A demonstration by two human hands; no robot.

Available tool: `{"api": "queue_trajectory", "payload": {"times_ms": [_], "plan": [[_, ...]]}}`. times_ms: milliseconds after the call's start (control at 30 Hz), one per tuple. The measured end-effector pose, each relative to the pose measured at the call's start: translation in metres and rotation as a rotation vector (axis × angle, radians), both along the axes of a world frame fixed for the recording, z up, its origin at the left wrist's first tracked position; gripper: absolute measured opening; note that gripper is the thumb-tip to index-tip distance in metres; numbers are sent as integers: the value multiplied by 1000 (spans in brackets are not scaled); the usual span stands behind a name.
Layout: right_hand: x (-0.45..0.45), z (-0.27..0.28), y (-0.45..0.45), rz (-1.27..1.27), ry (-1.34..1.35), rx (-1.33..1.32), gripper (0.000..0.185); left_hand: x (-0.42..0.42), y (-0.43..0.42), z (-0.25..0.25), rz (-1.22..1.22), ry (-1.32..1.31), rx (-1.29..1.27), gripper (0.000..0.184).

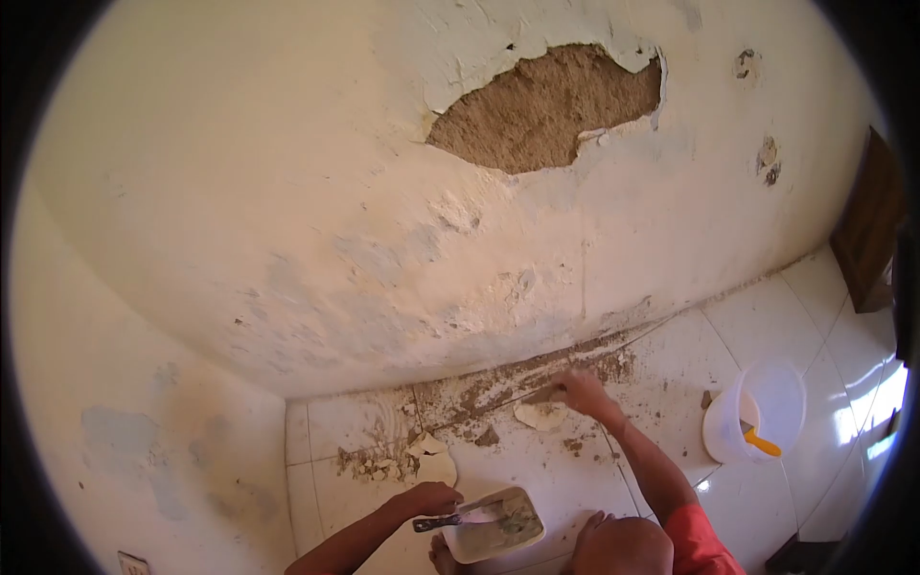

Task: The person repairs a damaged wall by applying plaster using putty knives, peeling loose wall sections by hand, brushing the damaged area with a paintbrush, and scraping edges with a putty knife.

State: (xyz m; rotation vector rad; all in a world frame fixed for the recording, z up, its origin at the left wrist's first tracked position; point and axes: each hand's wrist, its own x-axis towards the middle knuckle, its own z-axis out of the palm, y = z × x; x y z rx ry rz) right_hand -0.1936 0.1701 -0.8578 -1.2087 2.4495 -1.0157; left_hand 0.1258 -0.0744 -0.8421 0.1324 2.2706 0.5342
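My left hand [433,497] is closed at the upper left corner of a pale rectangular tray [539,535], gripping its rim. Grey, wet-looking material lies inside the tray. Across its left side rests a putty knife [438,523] with a dark handle. My right hand [583,393] reaches down to the floor close to the wall, its fingers drawn together. What they hold, if anything, is hidden. Just left of those fingers lies a flat pale flake of plaster [541,416]. More broken plaster [436,467] is on the tiles above my left hand.
The wall [335,192] has a large hole [556,105] baring brown material, plus peeling patches. Crumbs and dirt [498,388] line its foot. A white bucket [724,426] with a yellow-handled tool [762,441] stands right. Dark wooden furniture [867,225] is far right.
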Motion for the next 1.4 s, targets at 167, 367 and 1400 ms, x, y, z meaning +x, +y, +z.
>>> {"api": "queue_trajectory", "payload": {"times_ms": [167, 367, 1400], "plan": [[1, 7, -2, -23, 243, -225, 18, -3, -2, 3, 4, -64, -8, 27], [-10, 187, -11, -115, 185, -341, 24, -43, -7, 71, -98, -58, -140, 55], [4, 389, -137, -302, -376, -1090, 26, -3, 70, 291, -221, 472, 107, 45]]}}
